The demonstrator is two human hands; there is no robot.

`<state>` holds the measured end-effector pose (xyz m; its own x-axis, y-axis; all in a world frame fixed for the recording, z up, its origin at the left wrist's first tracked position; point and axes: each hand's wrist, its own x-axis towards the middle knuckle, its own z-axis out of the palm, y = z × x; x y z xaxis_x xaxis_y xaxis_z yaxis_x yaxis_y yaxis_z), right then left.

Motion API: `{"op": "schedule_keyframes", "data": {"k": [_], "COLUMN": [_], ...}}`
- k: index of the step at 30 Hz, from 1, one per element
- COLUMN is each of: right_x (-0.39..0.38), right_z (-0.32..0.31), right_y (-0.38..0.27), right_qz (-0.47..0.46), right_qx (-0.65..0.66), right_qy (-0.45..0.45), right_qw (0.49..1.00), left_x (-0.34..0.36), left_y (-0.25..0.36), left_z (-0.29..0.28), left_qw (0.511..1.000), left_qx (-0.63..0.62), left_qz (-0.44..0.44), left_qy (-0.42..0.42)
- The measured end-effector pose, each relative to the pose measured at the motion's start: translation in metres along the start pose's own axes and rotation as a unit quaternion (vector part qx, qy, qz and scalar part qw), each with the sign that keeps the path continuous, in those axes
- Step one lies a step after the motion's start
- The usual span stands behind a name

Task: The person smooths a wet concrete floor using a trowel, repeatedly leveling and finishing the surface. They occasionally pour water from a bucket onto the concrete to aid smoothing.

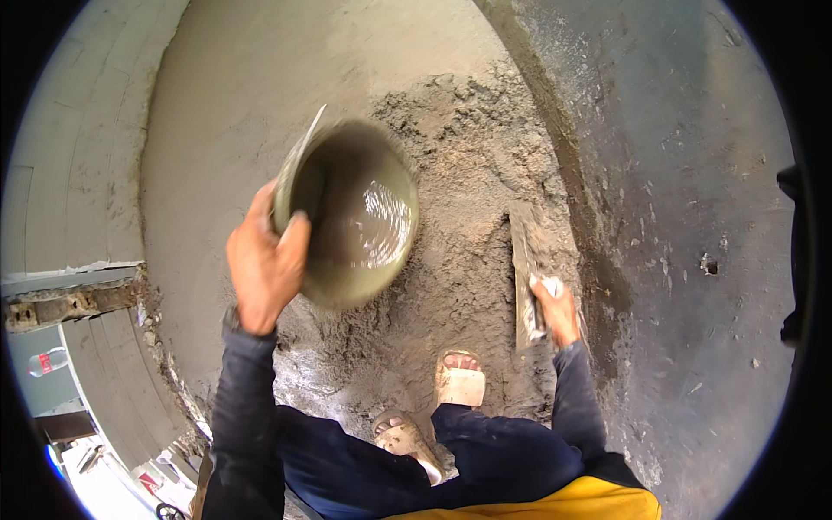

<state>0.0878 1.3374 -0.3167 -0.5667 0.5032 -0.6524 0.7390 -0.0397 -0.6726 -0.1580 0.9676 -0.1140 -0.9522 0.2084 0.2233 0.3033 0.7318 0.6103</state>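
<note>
spill, gouge and slip hazards

head view: left hand point(264, 264) clamped on the left rim of a bucket point(351, 238), held above mortar point(468, 173); blurred, wet shine inside, contents unclear. right hand point(559, 310) closed around the handle of a trowel point(523, 277) laid along rough mortar, right of the sandals point(461, 387). judged risks: one-sided rim grip could let the bucket twist and spill; canted trowel could gouge; wet mortar could slide the sandals.
</note>
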Motion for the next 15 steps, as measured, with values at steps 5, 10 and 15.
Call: {"op": "schedule_keyframes", "data": {"k": [5, 10, 15], "right_x": [-0.027, -0.016, -0.004], "right_z": [0.025, 0.018, 0.038], "right_y": [0.034, -0.018, -0.053], "right_qz": [-0.057, -0.119, -0.19], "right_qx": [0.029, -0.014, -0.211], "right_qy": [0.024, 0.025, 0.043], "right_qw": [0.998, 0.992, 0.958], "left_x": [0.047, 0.071, 0.072], "left_y": [0.016, 0.014, 0.0], "left_z": [0.041, 0.069, 0.073], "left_qw": [0.994, 0.996, 0.952], "left_qx": [0.077, -0.034, -0.305], "left_qz": [0.073, 0.049, -0.019], "left_qy": [0.032, 0.062, 0.034]}}
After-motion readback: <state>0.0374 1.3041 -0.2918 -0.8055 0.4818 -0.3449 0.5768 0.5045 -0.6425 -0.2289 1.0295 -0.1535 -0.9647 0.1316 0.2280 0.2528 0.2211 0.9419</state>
